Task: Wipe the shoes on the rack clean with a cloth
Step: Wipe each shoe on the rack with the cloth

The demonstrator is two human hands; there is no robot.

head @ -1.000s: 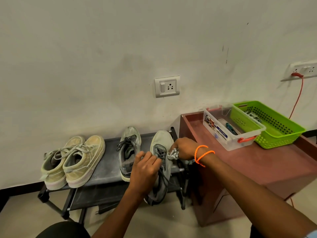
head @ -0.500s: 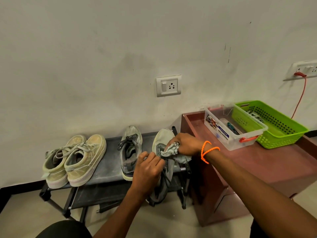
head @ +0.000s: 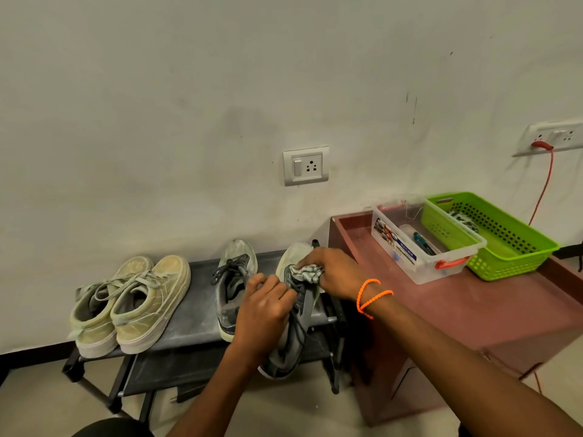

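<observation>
A dark metal shoe rack (head: pixel 195 298) stands against the wall. A grey sneaker (head: pixel 296 335) lies at its right end with its heel hanging over the front edge. My left hand (head: pixel 265 310) grips that sneaker at its middle. My right hand (head: pixel 331 272) holds a crumpled grey cloth (head: pixel 307 272) against the sneaker's tongue and laces, near the toe. The sneaker's mate (head: pixel 235 282) sits just to the left on the rack. A pair of pale green sneakers (head: pixel 135 304) rests at the rack's left end.
A maroon cabinet (head: pixel 473 316) stands right of the rack. It carries a clear plastic box (head: pixel 419 266) and a green basket (head: pixel 504 257). A wall socket (head: pixel 306 165) is above the rack; a red cable (head: pixel 544 184) hangs from another outlet at the right.
My right hand has moved the cloth from the sneaker's right side up onto its tongue, towards the toe. My left hand keeps its hold on the sneaker.
</observation>
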